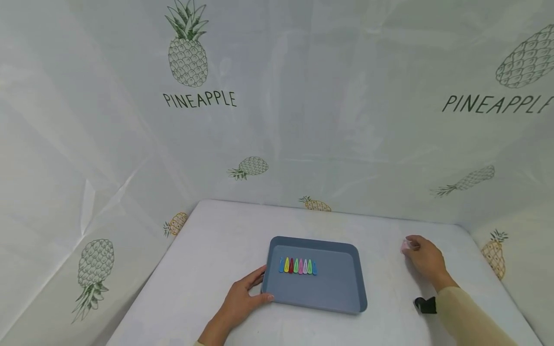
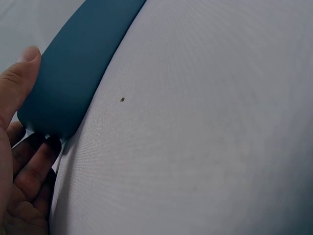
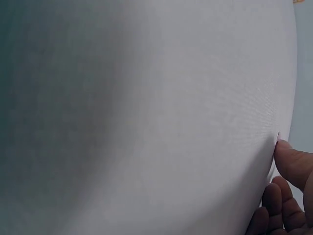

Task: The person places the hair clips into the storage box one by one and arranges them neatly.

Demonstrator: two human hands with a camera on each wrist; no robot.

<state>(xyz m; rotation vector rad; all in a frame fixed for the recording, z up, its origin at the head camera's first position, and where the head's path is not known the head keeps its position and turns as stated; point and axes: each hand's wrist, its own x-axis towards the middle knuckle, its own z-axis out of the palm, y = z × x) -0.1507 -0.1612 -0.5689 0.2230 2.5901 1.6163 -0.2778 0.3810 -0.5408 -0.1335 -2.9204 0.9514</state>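
A blue-grey tray (image 1: pixel 339 288) lies on the white table. In its left half, several snap hair clips (image 1: pixel 300 266) of different colours stand side by side in a row. My left hand (image 1: pixel 242 295) holds the tray by its near left corner. In the left wrist view the thumb (image 2: pixel 22 78) is at one side of the tray (image 2: pixel 73 73) and the fingertips touch its end. To the right of the tray, my right hand (image 1: pixel 426 259) pinches a small pinkish, partly see-through thing (image 1: pixel 405 246) near the tabletop. The fingers hide much of it, so its kind is unclear.
A black strap-like piece (image 1: pixel 426 305) shows at the right wrist, by the sleeve. The white table (image 1: pixel 233 230) has its far edge against a pale sheet (image 1: pixel 303 120) printed with pineapples, which also rises along both sides.
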